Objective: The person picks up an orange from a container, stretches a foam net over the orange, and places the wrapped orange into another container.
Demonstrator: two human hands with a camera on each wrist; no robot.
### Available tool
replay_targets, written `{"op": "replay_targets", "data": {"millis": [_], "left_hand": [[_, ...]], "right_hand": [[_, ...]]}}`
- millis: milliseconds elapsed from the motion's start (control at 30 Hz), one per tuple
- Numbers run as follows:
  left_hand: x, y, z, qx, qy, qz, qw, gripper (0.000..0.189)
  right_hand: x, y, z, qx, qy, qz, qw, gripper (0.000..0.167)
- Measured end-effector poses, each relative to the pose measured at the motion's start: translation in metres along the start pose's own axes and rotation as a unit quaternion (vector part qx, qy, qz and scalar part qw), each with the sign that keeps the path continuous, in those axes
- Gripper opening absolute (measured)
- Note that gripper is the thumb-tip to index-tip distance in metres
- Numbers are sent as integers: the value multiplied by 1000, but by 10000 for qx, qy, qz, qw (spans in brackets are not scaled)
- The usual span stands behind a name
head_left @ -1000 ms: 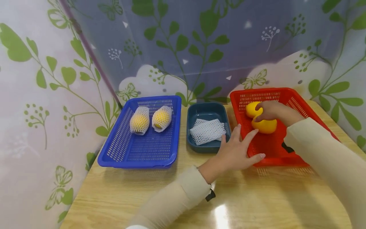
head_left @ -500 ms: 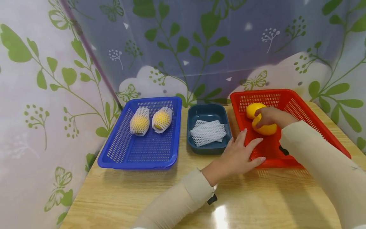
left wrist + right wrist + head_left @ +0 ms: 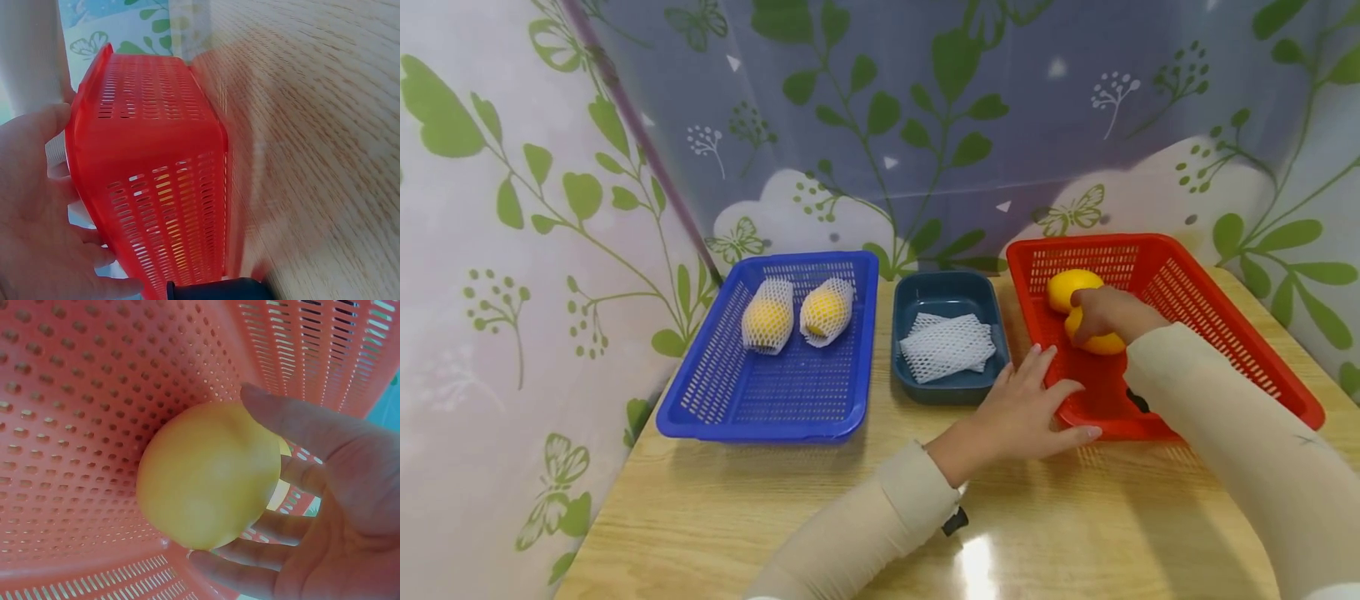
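Note:
My right hand reaches into the red basket and grips the nearer of two smooth yellow mangoes. In the right wrist view, thumb and fingers curve round this mango, which sits low against the perforated basket. The other mango lies just behind it and is partly hidden. My left hand is spread at the basket's front left corner, its fingers resting along the rim. The left wrist view shows the fingertips right at the red rim, with the basket standing on the table.
A dark teal tray beside the red basket holds white foam net sleeves. At the left stands a blue basket with two net-wrapped mangoes. A patterned curtain hangs directly behind the wooden table.
My right hand has settled lower and further round the nearer mango. My left hand has drawn slightly back, its fingers now along the red rim.

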State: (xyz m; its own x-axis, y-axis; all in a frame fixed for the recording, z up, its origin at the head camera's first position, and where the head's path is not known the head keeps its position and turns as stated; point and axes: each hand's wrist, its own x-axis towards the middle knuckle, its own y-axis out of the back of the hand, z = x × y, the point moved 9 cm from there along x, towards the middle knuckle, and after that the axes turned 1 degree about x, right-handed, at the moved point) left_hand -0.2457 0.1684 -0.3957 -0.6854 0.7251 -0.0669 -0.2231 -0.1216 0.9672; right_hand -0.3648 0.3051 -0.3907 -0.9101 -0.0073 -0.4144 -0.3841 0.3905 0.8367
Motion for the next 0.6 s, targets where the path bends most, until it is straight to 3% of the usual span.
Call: {"op": "replay_targets", "data": {"millis": [333,600], "left_hand": [[1,-4,-2,15,58,-56,10000,65],[1,-3,-1,40,67,-57,10000,65]], "right_hand": [[6,-9,7,37,-349,-396,9986,93],[4,-10,10,139,-333,-322,9988,95]]}}
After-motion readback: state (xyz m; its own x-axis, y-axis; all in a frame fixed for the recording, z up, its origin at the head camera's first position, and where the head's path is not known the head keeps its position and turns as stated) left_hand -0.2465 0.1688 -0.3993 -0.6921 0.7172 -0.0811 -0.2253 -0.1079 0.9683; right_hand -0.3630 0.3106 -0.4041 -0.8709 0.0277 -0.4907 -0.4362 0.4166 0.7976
